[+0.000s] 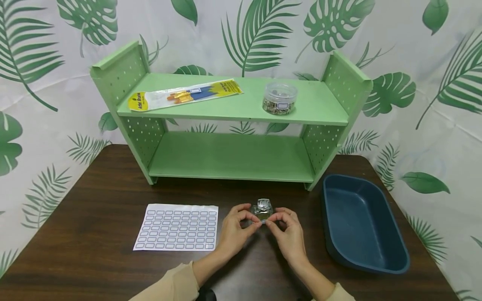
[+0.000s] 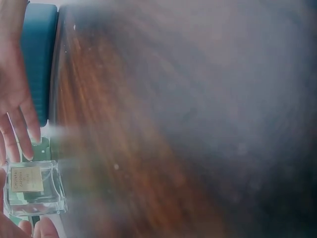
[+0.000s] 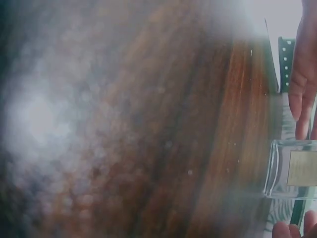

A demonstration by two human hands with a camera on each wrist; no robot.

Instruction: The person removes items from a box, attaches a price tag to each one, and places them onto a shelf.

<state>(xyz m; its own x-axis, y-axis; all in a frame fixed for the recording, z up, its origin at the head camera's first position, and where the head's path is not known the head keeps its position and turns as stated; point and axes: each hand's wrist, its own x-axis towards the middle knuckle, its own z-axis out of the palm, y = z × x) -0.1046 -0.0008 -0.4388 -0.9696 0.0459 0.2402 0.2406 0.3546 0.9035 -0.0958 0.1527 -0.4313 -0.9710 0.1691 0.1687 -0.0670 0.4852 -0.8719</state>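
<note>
A small square glass bottle [image 1: 262,214] with a silver cap [image 1: 264,204] stands upright between my hands. A printed gold label [image 2: 27,179] shows on the glass in the left wrist view. My left hand [image 1: 232,233] is at the bottle's left, its thumb and index fingertip meeting at the front. From the right, my right hand [image 1: 290,238] does likewise. Between the fingertips sits a tiny pale sticker [image 1: 263,221], which both hands appear to pinch low against the bottle; fingers partly hide it. The sticker sheet [image 1: 175,228] with rows of blue-outlined labels lies left of my left hand.
Behind is a green two-tier shelf [image 1: 231,154]. Its top holds a packet of paintbrushes [image 1: 188,95] and a labelled clear jar [image 1: 280,99] of small bits. A deep blue bin [image 1: 365,225] stands at the table's right edge.
</note>
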